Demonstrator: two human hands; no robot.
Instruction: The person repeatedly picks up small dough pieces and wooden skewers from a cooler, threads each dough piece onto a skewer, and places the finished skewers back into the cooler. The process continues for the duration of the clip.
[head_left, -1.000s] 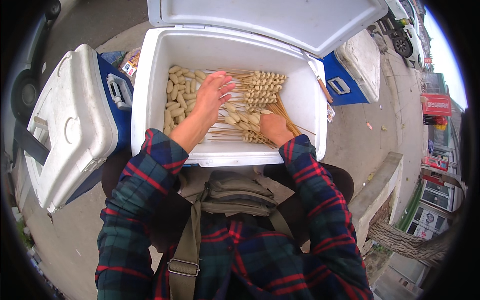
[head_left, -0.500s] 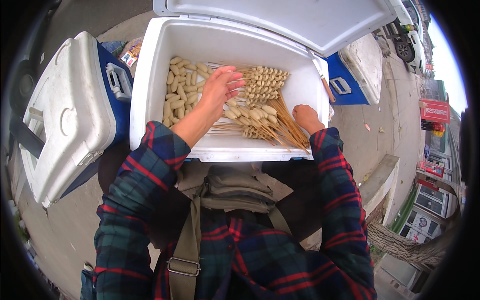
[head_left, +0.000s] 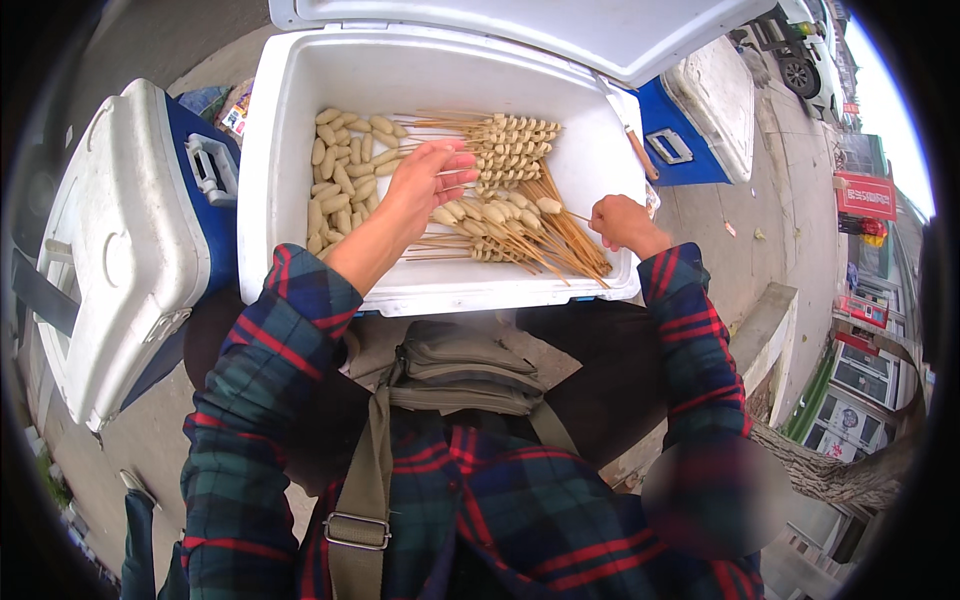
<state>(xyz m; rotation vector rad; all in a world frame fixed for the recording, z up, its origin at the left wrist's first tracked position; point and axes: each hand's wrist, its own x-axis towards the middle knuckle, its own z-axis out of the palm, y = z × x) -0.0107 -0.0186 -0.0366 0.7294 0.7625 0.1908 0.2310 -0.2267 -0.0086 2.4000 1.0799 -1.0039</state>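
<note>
An open white cooler box [head_left: 275,150] holds pale oval food pieces [head_left: 340,175] loose on its left, bundles of skewers with cut, spiral-like pieces [head_left: 510,135], and plain-piece skewers lying across many bare sticks [head_left: 560,245]. My left hand [head_left: 425,185] hovers open at the middle, fingers apart and curved, beside the skewers. My right hand [head_left: 620,220] is closed at the box's right side on a thin skewer [head_left: 575,213], which points left with a pale piece near its tip.
Blue-and-white coolers stand left [head_left: 140,220] and right [head_left: 700,110]. A wooden-handled tool [head_left: 640,150] rests by the right rim. A bag [head_left: 465,365] sits at my lap, a tree trunk [head_left: 830,470] is lower right, and another person's leg [head_left: 140,530] shows lower left.
My right hand has moved right from among the skewers and now grips one. My left hand stays open near the middle. Another person's leg has come in at lower left.
</note>
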